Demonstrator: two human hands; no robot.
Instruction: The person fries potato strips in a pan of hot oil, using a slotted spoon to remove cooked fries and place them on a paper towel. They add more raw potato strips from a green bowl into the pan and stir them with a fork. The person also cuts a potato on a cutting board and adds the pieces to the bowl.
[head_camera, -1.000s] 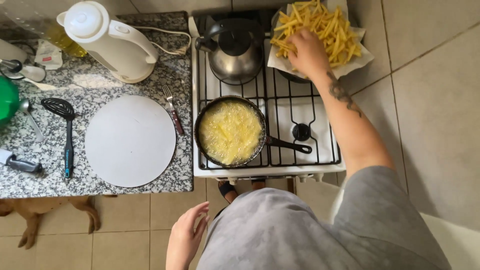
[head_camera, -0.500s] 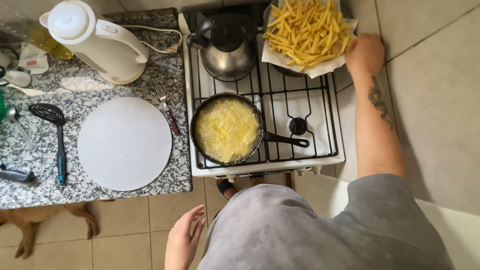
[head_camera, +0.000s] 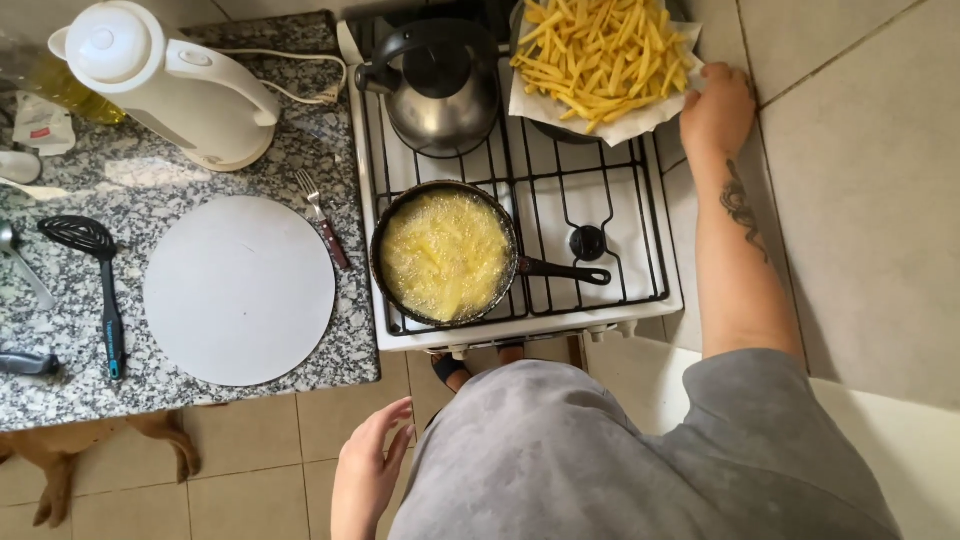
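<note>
The right hand rests with loose fingers on the right edge of the paper under the fries, at the stove's back right corner. The fries lie just to its left. The left hand hangs open and empty by the hip, well apart from them; the pan sits front left, handle pointing right.

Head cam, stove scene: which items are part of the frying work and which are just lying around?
In use:
- right hand at the edge of the paper-lined plate of fries
- frying pan with fries in bubbling oil
- stove

Lying about:
- left hand, hanging free
- kettle
- white jug
- fork
- round white board
- black slotted spatula
</note>
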